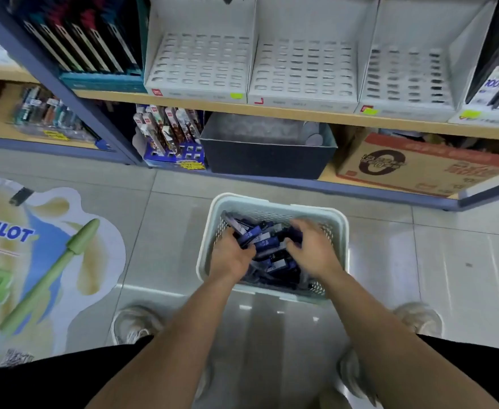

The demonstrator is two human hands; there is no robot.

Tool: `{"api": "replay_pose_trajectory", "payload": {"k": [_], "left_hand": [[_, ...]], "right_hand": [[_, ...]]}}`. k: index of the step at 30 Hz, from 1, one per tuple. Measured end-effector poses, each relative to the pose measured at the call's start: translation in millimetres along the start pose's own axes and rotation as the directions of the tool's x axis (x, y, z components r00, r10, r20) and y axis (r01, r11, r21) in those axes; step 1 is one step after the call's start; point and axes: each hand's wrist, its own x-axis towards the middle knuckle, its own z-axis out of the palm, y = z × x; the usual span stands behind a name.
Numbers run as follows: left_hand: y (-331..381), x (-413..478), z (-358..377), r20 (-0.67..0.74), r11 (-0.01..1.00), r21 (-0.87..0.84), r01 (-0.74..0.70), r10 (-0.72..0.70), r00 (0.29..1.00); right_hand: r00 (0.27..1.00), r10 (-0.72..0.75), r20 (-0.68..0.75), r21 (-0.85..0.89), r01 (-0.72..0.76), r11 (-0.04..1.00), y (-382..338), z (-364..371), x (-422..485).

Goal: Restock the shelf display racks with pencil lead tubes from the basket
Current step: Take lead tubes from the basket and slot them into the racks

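A pale perforated basket [338, 231] stands on the floor in front of me, holding several dark blue pencil lead tubes [267, 245]. Both my hands are inside it. My left hand [232, 255] curls around tubes on the left side of the pile. My right hand [311, 246] is cupped over tubes on the right. Three white slotted display racks [198, 63] [304, 69] [404, 78] stand side by side on the shelf above, their slots showing no tubes.
The wooden shelf edge [271, 109] runs across at rack level. Below it sit a dark bin [266, 154], a blue product display [171, 137] and a cardboard box [419, 166]. A Pilot floor sticker [35, 255] lies to the left. My shoes [133, 323] flank the basket.
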Motion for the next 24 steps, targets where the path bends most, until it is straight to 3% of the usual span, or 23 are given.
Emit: {"api": "replay_pose_trajectory", "payload": {"k": [3, 5, 10, 17, 21, 24], "left_hand": [[-7, 13, 15, -0.051, 0.995, -0.089, 0.044, -0.048, 0.998], [-8, 19, 22, -0.072, 0.997, -0.073, 0.026, -0.031, 0.997], [-10, 35, 27, -0.061, 0.966, -0.252, 0.061, -0.079, 0.995], [-5, 47, 36, -0.172, 0.994, -0.108, -0.015, -0.004, 0.985], [-4, 56, 38, -0.139, 0.994, -0.112, -0.016, 0.0, 0.99], [-3, 61, 38, -0.138, 0.998, -0.017, -0.066, 0.063, 0.988]], "right_hand": [[0.995, 0.042, 0.095, -0.128, -0.03, 0.991, 14, 22, 14], [0.995, 0.032, 0.095, -0.236, -0.009, 0.972, 23, 31, 18], [0.996, 0.009, 0.088, -0.318, 0.02, 0.948, 30, 33, 25], [0.999, -0.029, 0.035, -0.307, 0.038, 0.951, 25, 40, 37], [0.998, -0.053, 0.016, -0.299, 0.055, 0.953, 26, 41, 37], [0.998, -0.058, 0.02, -0.275, 0.062, 0.96, 24, 39, 37]]}}
